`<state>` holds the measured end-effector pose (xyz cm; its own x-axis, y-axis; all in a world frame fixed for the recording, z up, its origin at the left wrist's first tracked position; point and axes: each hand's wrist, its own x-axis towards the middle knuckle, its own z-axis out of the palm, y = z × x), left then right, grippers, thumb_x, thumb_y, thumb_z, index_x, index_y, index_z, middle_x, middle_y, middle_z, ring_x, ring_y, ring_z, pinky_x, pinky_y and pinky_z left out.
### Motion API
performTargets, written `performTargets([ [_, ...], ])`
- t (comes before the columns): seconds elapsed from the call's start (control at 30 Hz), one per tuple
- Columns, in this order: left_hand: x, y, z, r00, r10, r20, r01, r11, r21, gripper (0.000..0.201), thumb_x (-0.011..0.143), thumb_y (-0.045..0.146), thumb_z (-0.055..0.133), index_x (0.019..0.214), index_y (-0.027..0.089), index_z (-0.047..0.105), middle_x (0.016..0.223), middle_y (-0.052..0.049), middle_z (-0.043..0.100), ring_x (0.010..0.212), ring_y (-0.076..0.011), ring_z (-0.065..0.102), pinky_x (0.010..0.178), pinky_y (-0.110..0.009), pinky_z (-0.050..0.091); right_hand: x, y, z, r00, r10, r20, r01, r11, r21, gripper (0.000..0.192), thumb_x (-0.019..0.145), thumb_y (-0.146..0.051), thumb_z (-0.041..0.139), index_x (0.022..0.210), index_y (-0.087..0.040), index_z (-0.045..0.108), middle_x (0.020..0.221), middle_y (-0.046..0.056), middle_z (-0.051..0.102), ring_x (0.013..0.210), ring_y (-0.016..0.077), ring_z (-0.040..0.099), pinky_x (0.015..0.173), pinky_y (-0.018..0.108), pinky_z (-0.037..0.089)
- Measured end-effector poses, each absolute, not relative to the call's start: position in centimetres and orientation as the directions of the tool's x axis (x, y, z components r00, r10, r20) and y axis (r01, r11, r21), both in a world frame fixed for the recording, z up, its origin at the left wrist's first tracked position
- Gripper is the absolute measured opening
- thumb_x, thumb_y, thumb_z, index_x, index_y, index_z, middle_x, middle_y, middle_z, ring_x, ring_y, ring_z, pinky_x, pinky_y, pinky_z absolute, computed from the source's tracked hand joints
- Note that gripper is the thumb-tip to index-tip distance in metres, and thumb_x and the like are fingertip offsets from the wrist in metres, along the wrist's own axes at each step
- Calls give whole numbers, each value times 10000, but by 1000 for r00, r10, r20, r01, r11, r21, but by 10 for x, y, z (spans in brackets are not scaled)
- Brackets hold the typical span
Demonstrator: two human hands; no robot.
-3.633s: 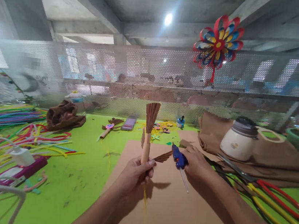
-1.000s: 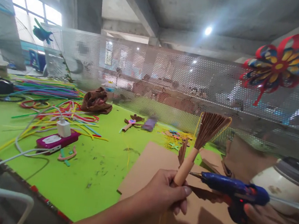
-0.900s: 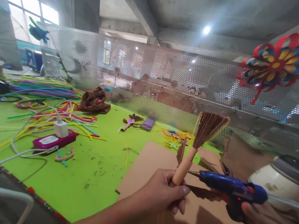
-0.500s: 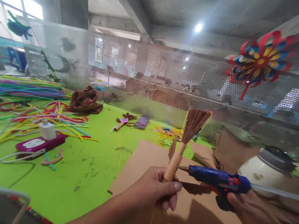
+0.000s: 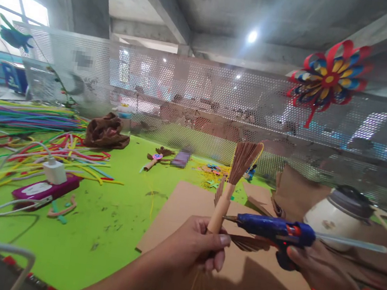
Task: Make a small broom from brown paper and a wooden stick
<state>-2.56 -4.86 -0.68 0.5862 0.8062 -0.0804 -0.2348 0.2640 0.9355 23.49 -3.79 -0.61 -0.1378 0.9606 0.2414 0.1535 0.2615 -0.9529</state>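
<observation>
A brown cardboard sheet [image 5: 188, 211] lies on the green surface [image 5: 113, 210]. Above it, the right hand [image 5: 309, 267] is wrapped around a blue glue gun [image 5: 271, 227], its tip right by a little paper broom [image 5: 232, 178]. The left hand [image 5: 194, 249] pinches the broom's stick, holding it up.

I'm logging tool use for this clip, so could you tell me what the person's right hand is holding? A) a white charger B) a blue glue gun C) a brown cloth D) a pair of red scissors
B: the right hand grips a blue glue gun, its nozzle pointing at the tan stick held upright in the left hand.
</observation>
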Motion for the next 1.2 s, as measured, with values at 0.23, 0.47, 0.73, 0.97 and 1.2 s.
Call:
performTargets([
  [0.23, -24, -47, -8, 592, 801, -88, -245, 282, 928, 238, 758, 300, 636, 894, 114, 577, 481, 17, 590, 321, -29, 401, 331, -149, 236, 228, -43, 0, -138, 963, 233, 141, 252, -957, 423, 616, -525, 712, 813, -154, 666, 644, 69, 603, 538, 165, 503, 453, 282, 401],
  [0.47, -24, -46, -9, 585, 807, -77, -242, 265, 933, 241, 762, 310, 627, 877, 104, 579, 478, 14, 587, 314, -30, 389, 326, -157, 232, 222, -48, 8, -210, 955, 208, 145, 241, -960, 431, 630, -564, 689, 801, -168, 684, 686, 85, 630, 609, 196, 548, 536, 314, 437],
  [0.73, -24, -46, -8, 588, 805, -71, -248, 263, 932, 228, 756, 319, 633, 829, 113, 567, 465, 26, 580, 300, -23, 378, 315, -152, 224, 224, -45, 1, -161, 965, 206, 75, 220, -973, 378, 632, -507, 715, 786, -168, 647, 634, 51, 604, 527, 138, 466, 455, 253, 368],
  [0.97, -24, -46, -8, 579, 812, -76, -245, 262, 933, 235, 761, 315, 624, 851, 106, 567, 460, 23, 575, 292, -21, 364, 304, -155, 204, 223, -42, 3, -210, 951, 227, 92, 251, -964, 387, 641, -499, 707, 804, -153, 649, 641, 62, 603, 542, 145, 485, 460, 251, 383],
  [1.2, -25, -46, -7, 597, 798, -85, -240, 279, 930, 225, 757, 308, 624, 842, 107, 567, 456, 28, 571, 286, -17, 348, 306, -156, 193, 224, -44, 6, -281, 941, 190, 153, 240, -959, 405, 666, -523, 670, 820, -149, 661, 668, 78, 615, 562, 165, 498, 471, 262, 382],
])
